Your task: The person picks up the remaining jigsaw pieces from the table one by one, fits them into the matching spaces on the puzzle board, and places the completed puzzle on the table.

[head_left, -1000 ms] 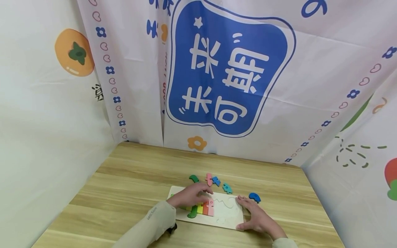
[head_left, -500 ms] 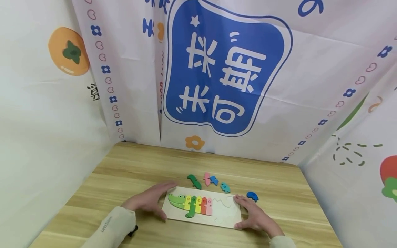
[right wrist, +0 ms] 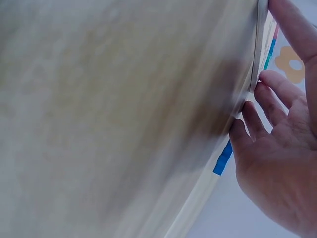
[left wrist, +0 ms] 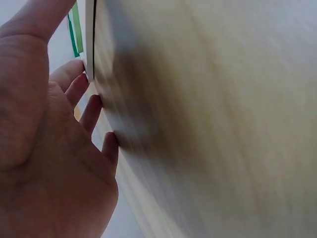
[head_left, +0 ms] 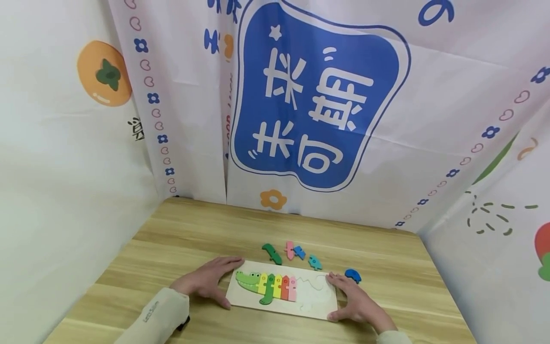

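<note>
Basically puzzle board (head_left: 315, 306) lies left-right btwn hands, croc head left.

Puzzle board (head_left: 315, 302) flat on table, crocodile half-filled

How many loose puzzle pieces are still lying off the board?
5, all on the table beyond the puzzle board: a green piece, a pink piece, a blue piece, a teal piece and a blue piece by the right hand. Hands may hide more.
</note>
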Motion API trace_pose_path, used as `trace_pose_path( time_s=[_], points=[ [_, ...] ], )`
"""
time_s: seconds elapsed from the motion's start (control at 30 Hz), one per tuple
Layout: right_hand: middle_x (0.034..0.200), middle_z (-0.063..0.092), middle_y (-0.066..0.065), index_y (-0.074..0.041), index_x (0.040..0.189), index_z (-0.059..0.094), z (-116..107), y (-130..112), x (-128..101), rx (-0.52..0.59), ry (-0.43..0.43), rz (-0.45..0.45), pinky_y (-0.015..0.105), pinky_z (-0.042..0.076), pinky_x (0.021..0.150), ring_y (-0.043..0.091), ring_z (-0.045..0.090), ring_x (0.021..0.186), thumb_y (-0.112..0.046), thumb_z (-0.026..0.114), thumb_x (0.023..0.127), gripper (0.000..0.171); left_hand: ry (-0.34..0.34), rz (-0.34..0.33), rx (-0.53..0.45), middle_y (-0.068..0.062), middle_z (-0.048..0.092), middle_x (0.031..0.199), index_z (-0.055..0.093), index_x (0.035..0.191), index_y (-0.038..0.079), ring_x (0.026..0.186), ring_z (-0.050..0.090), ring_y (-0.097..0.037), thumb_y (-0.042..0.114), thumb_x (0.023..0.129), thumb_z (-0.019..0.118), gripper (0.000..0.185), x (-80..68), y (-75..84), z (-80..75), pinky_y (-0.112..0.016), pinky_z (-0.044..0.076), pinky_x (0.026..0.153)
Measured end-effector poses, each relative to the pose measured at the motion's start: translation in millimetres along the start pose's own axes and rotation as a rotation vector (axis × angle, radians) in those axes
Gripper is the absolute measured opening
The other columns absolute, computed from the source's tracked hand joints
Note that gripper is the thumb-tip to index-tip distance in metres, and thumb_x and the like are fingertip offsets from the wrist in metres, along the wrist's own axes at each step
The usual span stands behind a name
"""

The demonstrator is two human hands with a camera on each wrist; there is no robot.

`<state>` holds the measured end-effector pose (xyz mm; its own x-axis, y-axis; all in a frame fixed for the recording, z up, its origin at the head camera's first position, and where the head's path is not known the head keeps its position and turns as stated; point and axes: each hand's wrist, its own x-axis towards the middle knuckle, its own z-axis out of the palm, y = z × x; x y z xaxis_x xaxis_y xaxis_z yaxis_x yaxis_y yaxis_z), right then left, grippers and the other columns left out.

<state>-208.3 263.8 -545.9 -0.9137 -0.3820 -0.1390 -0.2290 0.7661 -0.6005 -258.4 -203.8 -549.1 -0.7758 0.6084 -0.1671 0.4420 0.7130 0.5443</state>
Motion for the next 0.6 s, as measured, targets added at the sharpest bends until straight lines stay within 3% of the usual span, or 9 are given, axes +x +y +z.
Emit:
trace_pose_path(
  time_s=[0.43,0.6],
  points=[
    [0.157,0.047,0.022,-0.007,0.153,0.051,-5.2,-5.8,-0.3,-0.028,0.010,0.002,0.072,0.034,0.111,0.053,0.039,0.143,-0.038,0.099,0.065,0.105,-0.046,0.000,-0.038,-0.008,0.026,0.170,0.028,0.165,0.017,0.153,0.025,-0.042,0.055,0.074,0.090,0.117,-1.0,3.0,-2.7,-0.069,0.029,0.117],
    [0.148,0.057,0.019,-0.011,0.148,0.057,-13.2,-16.8,14.5,-0.128,0.104,0.044,0.067,0.042,0.109,0.046,0.052,0.135,-0.035,0.096,0.071,0.089,-0.052,0.010,-0.024,-0.007,0.025,0.171,0.027,0.166,0.018,0.154,0.025,-0.039,0.056,0.075,0.089,0.117,0.6,1.6,-3.4,-0.068,0.029,0.117]
  ],
)
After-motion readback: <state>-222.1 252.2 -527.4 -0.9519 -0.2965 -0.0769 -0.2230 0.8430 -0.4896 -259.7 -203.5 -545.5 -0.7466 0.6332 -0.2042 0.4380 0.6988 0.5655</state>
